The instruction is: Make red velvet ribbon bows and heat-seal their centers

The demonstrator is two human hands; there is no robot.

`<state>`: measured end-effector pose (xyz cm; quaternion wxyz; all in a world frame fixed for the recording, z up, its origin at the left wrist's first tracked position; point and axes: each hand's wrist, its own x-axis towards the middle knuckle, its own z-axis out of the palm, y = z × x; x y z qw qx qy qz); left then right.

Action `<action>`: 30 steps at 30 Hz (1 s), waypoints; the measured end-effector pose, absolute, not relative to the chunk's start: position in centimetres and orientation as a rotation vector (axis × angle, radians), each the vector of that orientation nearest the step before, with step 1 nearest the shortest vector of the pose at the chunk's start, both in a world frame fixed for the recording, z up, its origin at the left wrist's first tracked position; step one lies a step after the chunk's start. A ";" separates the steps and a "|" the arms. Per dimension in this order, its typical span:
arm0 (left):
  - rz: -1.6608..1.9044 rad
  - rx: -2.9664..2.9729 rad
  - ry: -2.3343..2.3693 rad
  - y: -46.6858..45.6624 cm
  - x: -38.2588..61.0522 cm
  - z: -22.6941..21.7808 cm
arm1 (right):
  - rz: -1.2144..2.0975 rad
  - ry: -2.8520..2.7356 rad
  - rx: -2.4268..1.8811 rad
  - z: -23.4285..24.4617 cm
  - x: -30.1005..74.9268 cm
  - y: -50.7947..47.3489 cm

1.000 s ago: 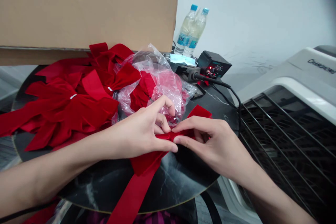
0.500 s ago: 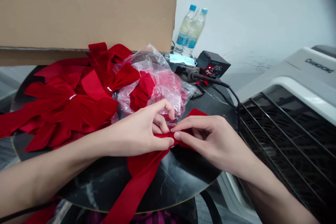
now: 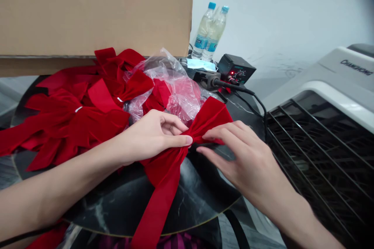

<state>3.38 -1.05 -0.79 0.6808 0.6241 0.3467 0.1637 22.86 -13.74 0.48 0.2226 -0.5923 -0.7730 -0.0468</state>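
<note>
Between thumb and fingers, my left hand point(image 3: 154, 136) pinches a red velvet bow point(image 3: 212, 114) at its gathered middle. One loop of the bow fans up to the right, and a long tail hangs down over the table's front edge. My right hand point(image 3: 239, 151) is open at the bow's right side, thumb and fingers apart. Its fingertips are at the lower edge of the right loop; whether they touch it I cannot tell. To the left lies a pile of red bows point(image 3: 58, 113), two with a white tie round the middle.
A clear plastic bag point(image 3: 181, 93) with red fabric lies behind my hands on the round black table point(image 3: 117, 206). Behind stand a cardboard box point(image 3: 96, 11), two bottles point(image 3: 214, 33) and a black control box point(image 3: 236, 69) with a cable. A grey-white appliance point(image 3: 330, 70) is on the right.
My right hand has let go of the bow's middle and opened, moving slightly right. The right loop now stands up, spread out. My left hand still pinches the middle.
</note>
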 end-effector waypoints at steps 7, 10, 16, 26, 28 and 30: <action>0.447 1.336 0.784 -1.3 3.7 -0.8 | -0.298 -2.085 -1.681 -1.0 22.0 -13.4; 0.450 1.325 0.786 -1.2 3.6 -0.7 | -0.351 -2.036 -1.671 -1.1 21.8 -13.2; 0.462 1.312 0.802 -1.2 3.5 -0.4 | -0.369 -1.938 -1.600 -1.8 21.8 -12.8; 0.499 1.335 0.811 -1.3 3.4 -0.6 | -0.326 -2.024 -1.631 -0.7 21.6 -12.7; 0.495 1.336 0.807 -1.3 3.5 -0.6 | -0.336 -2.035 -1.602 -0.6 21.5 -12.7; 0.487 1.329 0.805 -1.2 3.5 -0.5 | -0.331 -2.037 -1.596 -0.5 21.4 -12.8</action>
